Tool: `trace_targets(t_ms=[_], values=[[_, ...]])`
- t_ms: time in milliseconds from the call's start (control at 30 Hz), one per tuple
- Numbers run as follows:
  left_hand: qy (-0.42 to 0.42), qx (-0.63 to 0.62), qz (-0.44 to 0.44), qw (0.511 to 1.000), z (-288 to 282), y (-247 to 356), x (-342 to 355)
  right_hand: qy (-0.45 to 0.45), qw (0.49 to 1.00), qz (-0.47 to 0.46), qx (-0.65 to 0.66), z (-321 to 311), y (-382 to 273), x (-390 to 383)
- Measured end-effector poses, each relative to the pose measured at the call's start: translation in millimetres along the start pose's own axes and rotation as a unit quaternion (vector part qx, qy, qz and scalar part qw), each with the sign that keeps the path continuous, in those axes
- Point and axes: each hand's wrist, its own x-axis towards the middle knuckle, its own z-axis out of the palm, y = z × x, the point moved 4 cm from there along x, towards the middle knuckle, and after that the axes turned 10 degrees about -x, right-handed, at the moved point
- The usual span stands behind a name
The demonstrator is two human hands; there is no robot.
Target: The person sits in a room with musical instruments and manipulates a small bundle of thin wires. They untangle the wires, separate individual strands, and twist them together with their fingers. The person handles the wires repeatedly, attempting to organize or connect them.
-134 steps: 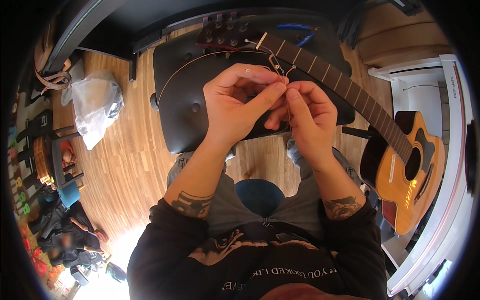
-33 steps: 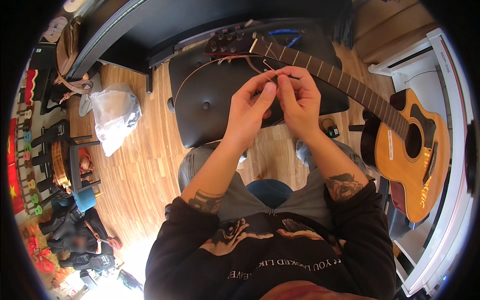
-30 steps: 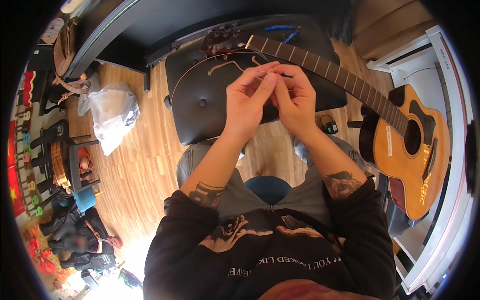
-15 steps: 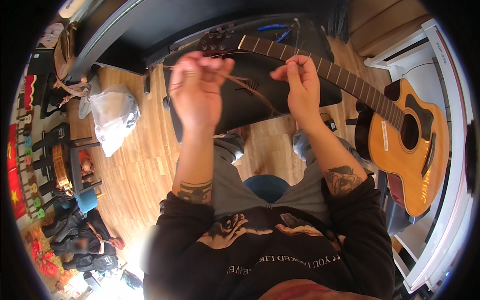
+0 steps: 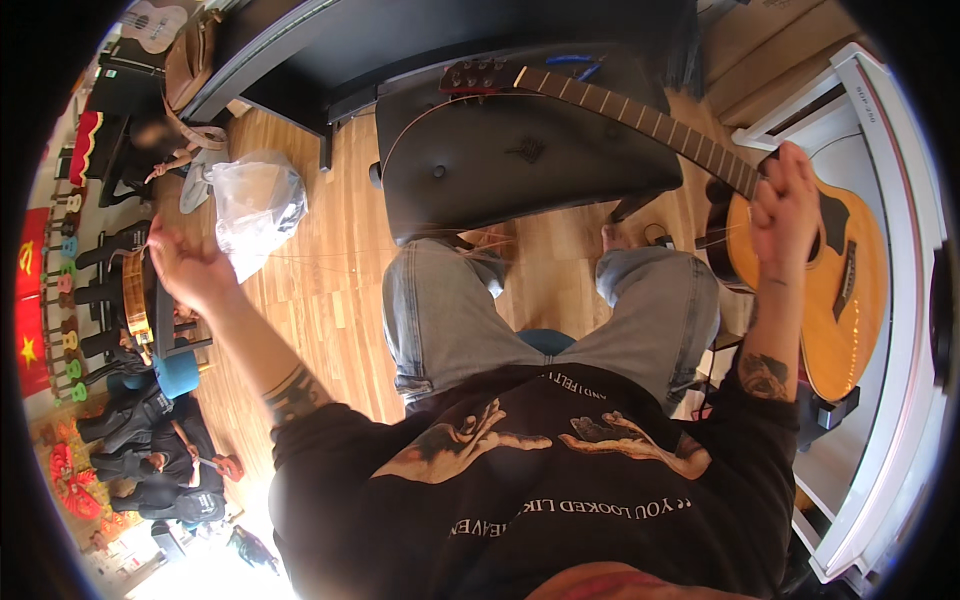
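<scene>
My left hand (image 5: 195,268) is raised out to the left, fingers pinched on a thin copper-coloured string (image 5: 300,257) that trails faintly across toward my knees. My right hand (image 5: 785,205) is raised at the right, fingers curled, over the lower neck and body of an acoustic guitar (image 5: 845,330); whatever it holds is too small to make out. The guitar's dark headstock (image 5: 475,75) rests on a black padded bench (image 5: 440,200), its fretboard (image 5: 640,125) slanting down to the right. A loose string arcs over the bench. Blue-handled tools (image 5: 570,62) lie at the bench's back.
A white piano-like cabinet (image 5: 870,110) stands at the right and a black one (image 5: 380,40) beyond the bench. A clear plastic bag (image 5: 255,200) lies on the wooden floor. Other people (image 5: 175,460) sit at lower left, another (image 5: 150,150) at upper left; small instruments (image 5: 65,300) hang nearby.
My hands, together over the bench a second ago, have spread wide apart: the left out to the floor's left side, the right over the guitar. The string is drawn out between them and the view has shifted.
</scene>
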Motion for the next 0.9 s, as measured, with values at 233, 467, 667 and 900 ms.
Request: trace_targets(t_ms=[233,467,667,900], values=[[0.109,0.017,0.083,0.990,-96.3,98.2,22.5,0.088,0.987,-0.133,0.009,-137.9,-95.1,-16.7],[0.077,-0.002,0.179,0.981,-59.5,166.7,3.2,0.137,0.974,-0.170,0.064,-117.8,-139.6,-74.1],[0.032,-0.044,0.176,0.983,-38.1,198.9,3.1,-0.025,0.966,-0.197,0.166,-152.7,-181.4,-51.9],[0.121,0.132,0.321,0.930,-59.6,217.5,35.1,-0.092,0.949,-0.267,0.138,-156.0,-234.6,-28.9]])
